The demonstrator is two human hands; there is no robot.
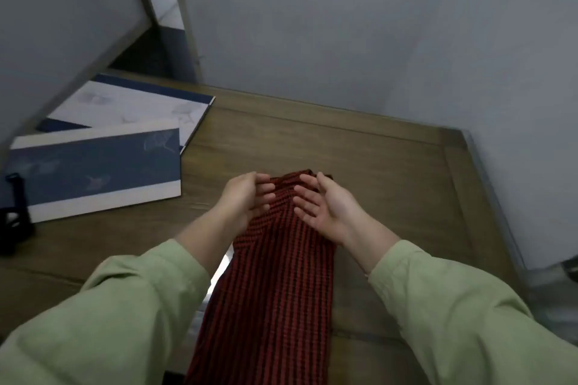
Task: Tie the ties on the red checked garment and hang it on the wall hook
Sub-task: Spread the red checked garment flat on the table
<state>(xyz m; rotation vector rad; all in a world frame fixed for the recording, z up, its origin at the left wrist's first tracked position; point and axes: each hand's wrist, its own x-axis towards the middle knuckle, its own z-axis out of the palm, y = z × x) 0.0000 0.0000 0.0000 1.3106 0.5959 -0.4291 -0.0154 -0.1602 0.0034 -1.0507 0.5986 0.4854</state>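
The red checked garment (278, 275) lies as a long narrow strip on the wooden table (391, 172), running from the near edge towards the wall. Its far end is bunched up between my two hands. My left hand (247, 197) is at that end's left side, its fingers curled and its thumb on top, gripping the cloth's edge. My right hand (322, 209) is at the right side, palm turned left, its fingers fairly straight and resting on the cloth. I cannot make out any ties. There is no wall hook in view.
Two flat blue-and-white boxes (93, 172) lie on the table's left part. A black object (14, 212) stands at the far left edge. A grey wall (344, 25) rises behind the table and on its right side.
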